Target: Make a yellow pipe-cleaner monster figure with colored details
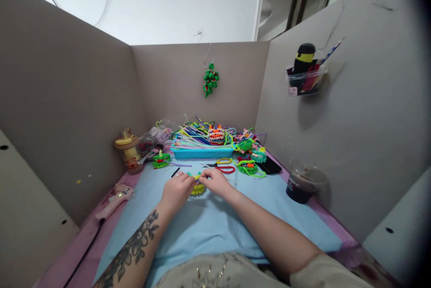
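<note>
My left hand (pixel 178 189) and my right hand (pixel 215 181) meet over a light blue mat (pixel 208 225), fingers pinched together on a small yellow and green pipe-cleaner piece (pixel 198 188). A teal bit of it sticks up between the fingertips. Both forearms reach in from the bottom edge.
A blue tray (pixel 201 151) of coloured pipe cleaners stands at the back. Finished pipe-cleaner figures (pixel 248 166), scissors with red and yellow handles (pixel 222 165) and a black phone (pixel 269 166) lie behind my hands. A dark cup (pixel 301 185) sits right, a pink glue gun (pixel 114 198) left. Cardboard walls enclose the desk.
</note>
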Motion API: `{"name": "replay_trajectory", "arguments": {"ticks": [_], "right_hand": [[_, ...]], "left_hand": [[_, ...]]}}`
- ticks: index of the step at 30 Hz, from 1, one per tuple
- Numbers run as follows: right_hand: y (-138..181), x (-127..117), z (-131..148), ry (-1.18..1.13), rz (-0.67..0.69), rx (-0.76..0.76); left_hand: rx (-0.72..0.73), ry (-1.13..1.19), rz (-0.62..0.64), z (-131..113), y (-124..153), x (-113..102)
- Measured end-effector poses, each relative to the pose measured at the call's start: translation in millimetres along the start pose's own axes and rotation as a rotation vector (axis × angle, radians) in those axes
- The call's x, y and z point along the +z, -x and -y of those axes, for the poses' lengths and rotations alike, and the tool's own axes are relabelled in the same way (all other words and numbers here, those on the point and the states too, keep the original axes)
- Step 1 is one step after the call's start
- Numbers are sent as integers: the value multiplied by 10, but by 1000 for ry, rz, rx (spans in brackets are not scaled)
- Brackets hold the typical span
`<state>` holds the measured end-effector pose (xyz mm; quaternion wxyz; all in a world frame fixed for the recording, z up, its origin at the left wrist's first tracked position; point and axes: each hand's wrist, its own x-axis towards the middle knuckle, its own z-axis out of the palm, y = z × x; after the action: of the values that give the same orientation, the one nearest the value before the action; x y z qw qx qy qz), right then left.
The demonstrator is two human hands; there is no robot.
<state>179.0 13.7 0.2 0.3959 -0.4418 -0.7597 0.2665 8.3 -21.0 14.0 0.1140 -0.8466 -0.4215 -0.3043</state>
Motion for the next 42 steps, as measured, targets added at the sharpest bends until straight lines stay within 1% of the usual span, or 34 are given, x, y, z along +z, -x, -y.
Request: {"name": "replay_trajectory", "arguments": {"ticks": [2,3,4,6,7,9,12,14,15,18,21,23,24,26,28,30,32,34,35,38,39,40,42], "right_hand": [[50,-9,34,175,-149,-212],[75,-14,46,256,-204,-303],[98,-18,52,322,-236,-376],[128,-27,45,404,-245,-480],[134,-35,34,422,-242,-518],[130,-58,12,431,-244,-571],[111,-107,8,437,-241,-591],[99,-133,22,445,-228,-579],[94,-141,30,447,-215,-569],[75,-133,39,410,-169,-509],[39,-97,9,309,-109,-356],[7,-71,-31,199,-34,-217],[-10,-60,-54,126,14,-140],[-42,-41,-105,-39,103,21],[-69,-27,-149,-176,149,161],[-88,-22,-174,-250,163,236],[-91,-26,-168,-248,174,254],[-70,-38,-124,-150,142,196],[-50,-47,-91,-66,88,127],[33,-78,20,209,-139,-191],[58,-88,46,275,-183,-290],[78,-96,62,322,-207,-373],[97,-110,62,375,-210,-481]], "left_hand": [[-188,222,6,12,-22,5],[-289,358,28,15,-34,5],[-385,503,60,15,-45,2],[-533,781,137,8,-62,-6],[-585,891,169,3,-68,-11],[-651,1036,203,-6,-75,-19],[-664,1104,225,1,-71,-14],[-612,1022,219,17,-62,-2],[-571,927,209,24,-55,5],[-398,504,127,28,-27,23],[-157,137,61,4,5,42],[-33,-30,47,-16,20,58],[8,-94,42,-26,24,66],[53,-185,40,-41,27,78],[71,-227,48,-52,22,81],[72,-223,52,-59,14,75],[49,-166,51,-58,4,63],[-27,-49,52,-44,-6,56],[-87,28,59,-32,-12,56],[-301,313,108,12,-31,71],[-370,426,130,24,-38,77],[-431,548,155,33,-45,81],[-532,797,216,35,-54,79]]}}
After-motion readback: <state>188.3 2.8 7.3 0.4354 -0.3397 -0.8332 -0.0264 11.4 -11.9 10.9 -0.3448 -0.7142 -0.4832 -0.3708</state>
